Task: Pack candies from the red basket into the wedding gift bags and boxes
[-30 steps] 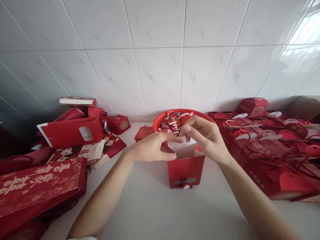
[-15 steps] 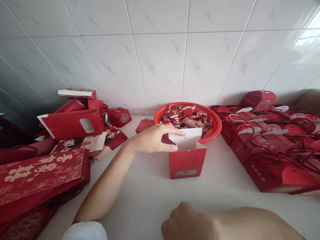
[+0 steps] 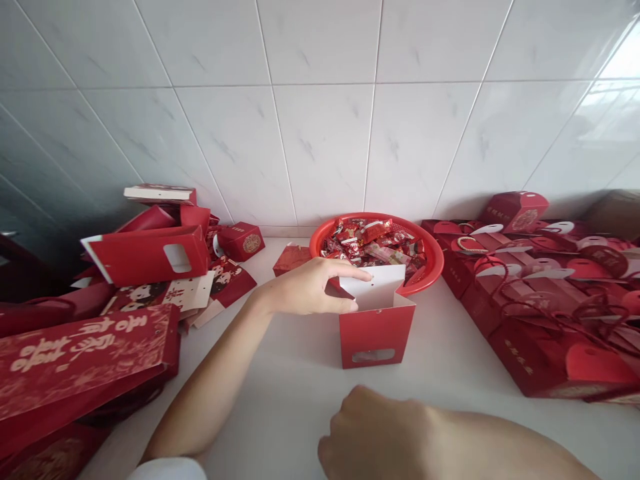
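Observation:
A red paper gift box (image 3: 376,335) with a white inside and a small oval window stands upright on the counter, its top unfolded. My left hand (image 3: 320,287) grips the box at its upper left, the thumb on the front rim and the index finger at the white back panel. Nearer to me, in front of the box, my right hand (image 3: 373,433) is curled into a closed fist, back of the hand upward. Whatever its fingers may hold is hidden. Behind the box sits a red plastic basket (image 3: 434,257) heaped with wrapped candies (image 3: 373,239).
Filled-out red gift boxes (image 3: 525,333) with cord handles stand in rows at the right. On the left lie a pile of red boxes (image 3: 145,257) and a larger printed red box (image 3: 85,347). A small red box (image 3: 291,259) sits beside the basket. A tiled wall (image 3: 320,147) rises behind.
The camera view has shifted so that the scene sits slightly lower. My right fist has moved a little forward, toward the box. My left hand keeps its place on the box.

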Demonstrator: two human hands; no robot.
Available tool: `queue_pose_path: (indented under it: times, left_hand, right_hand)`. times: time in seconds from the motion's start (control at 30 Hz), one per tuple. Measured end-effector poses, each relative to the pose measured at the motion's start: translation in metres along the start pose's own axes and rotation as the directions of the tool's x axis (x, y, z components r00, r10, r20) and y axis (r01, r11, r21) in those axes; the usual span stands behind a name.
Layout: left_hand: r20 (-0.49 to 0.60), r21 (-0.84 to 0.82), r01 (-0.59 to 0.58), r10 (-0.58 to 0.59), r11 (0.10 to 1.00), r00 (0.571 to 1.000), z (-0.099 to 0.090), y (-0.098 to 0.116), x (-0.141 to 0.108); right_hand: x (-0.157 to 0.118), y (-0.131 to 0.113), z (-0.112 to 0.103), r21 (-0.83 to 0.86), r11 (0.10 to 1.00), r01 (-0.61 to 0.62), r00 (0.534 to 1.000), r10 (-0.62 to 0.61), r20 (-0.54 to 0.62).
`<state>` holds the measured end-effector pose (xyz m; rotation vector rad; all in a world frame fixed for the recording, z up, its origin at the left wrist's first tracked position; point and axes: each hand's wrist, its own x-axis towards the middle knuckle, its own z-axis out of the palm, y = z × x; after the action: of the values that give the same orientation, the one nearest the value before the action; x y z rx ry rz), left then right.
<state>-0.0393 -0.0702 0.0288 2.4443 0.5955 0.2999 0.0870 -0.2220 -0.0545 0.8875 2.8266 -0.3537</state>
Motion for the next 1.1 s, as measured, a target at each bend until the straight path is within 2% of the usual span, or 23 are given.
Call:
queue_pose_path:
  times: [0.03,0.07,0.1,0.13,0.17,0.2,0.23,0.3,0.33,0.37,0.4,0.53,0.6,0.7,0.8,0.9,0.97,1.1]
  left_hand:
    - [0.01,0.004,0.002,-0.002,1.0,1.0,0.0,0.0,0.0]
    - [0.017,0.004,0.008,-0.008,1.0,1.0,-0.001,0.0,0.0]
    - [0.022,-0.002,0.014,-0.014,1.0,1.0,-0.001,0.0,0.0]
    - [0.024,-0.014,0.018,-0.018,1.0,1.0,-0.001,-0.001,0.0]
    - [0.028,-0.027,0.021,-0.02,0.999,0.999,-0.001,-0.001,0.001]
    - [0.031,-0.04,0.023,-0.022,0.999,0.999,-0.001,-0.001,0.001]
    - [0.03,-0.05,0.026,-0.025,0.998,0.999,-0.001,-0.001,0.001]
    - [0.021,-0.065,0.039,-0.037,0.997,0.999,0.0,0.001,0.001]
    - [0.019,-0.077,0.047,-0.046,0.996,0.999,0.0,0.002,0.001]
    - [0.019,-0.093,0.056,-0.054,0.994,0.998,0.001,0.004,0.0]
    - [0.018,-0.109,0.06,-0.059,0.992,0.998,0.001,0.005,0.0]
    - [0.008,-0.109,0.066,-0.066,0.992,0.998,0.002,0.005,-0.001]
    - [0.011,-0.103,0.074,-0.073,0.992,0.997,0.002,0.004,-0.002]
    - [0.016,-0.086,0.063,-0.062,0.994,0.998,0.001,0.003,-0.001]
    - [0.038,-0.064,0.024,-0.021,0.998,0.999,0.0,0.003,0.0]
    - [0.064,-0.021,0.028,-0.027,0.999,0.998,-0.001,0.003,-0.001]
    - [0.037,0.017,0.038,-0.038,0.999,0.999,0.0,0.003,-0.002]
    - [-0.054,0.05,0.055,-0.052,0.997,0.997,0.003,0.002,-0.001]
  right_hand:
    - [-0.01,0.006,-0.021,-0.066,0.997,0.043,0.998,-0.041,0.04]
    - [-0.021,0.012,-0.04,-0.045,0.995,0.085,0.995,-0.083,0.045]
    - [-0.033,0.017,-0.058,-0.023,0.997,0.078,0.995,-0.079,-0.057]
    - [-0.044,0.022,-0.073,-0.006,0.996,0.092,0.973,-0.091,-0.213]
    - [-0.055,0.027,-0.084,0.019,0.995,0.093,0.913,-0.078,-0.401]
    - [-0.065,0.03,-0.092,0.055,0.997,0.055,0.827,-0.014,-0.563]
    - [-0.073,0.034,-0.097,0.091,0.996,-0.005,0.71,0.068,-0.701]
    - [-0.084,0.04,-0.1,0.154,0.978,-0.138,0.485,0.202,-0.851]
    - [-0.086,0.044,-0.099,0.168,0.967,-0.192,0.411,0.234,-0.881]
    - [-0.087,0.047,-0.098,0.168,0.958,-0.23,0.379,0.247,-0.892]
    - [-0.086,0.051,-0.097,0.156,0.955,-0.251,0.385,0.246,-0.889]
    - [-0.083,0.064,-0.096,0.136,0.963,-0.233,0.523,0.242,-0.818]
    - [-0.086,0.067,-0.098,0.18,0.955,-0.237,0.537,0.283,-0.795]
    - [-0.097,0.072,-0.103,0.286,0.9,-0.33,0.546,0.429,-0.72]
    - [-0.105,0.079,-0.105,0.345,0.805,-0.483,0.621,0.593,-0.513]
    - [-0.103,0.088,-0.104,0.353,0.734,-0.58,0.682,0.675,-0.281]
    - [-0.097,0.094,-0.103,0.368,0.727,-0.58,0.707,0.673,-0.218]
    - [-0.086,0.101,-0.1,0.388,0.786,-0.482,0.776,0.589,-0.227]
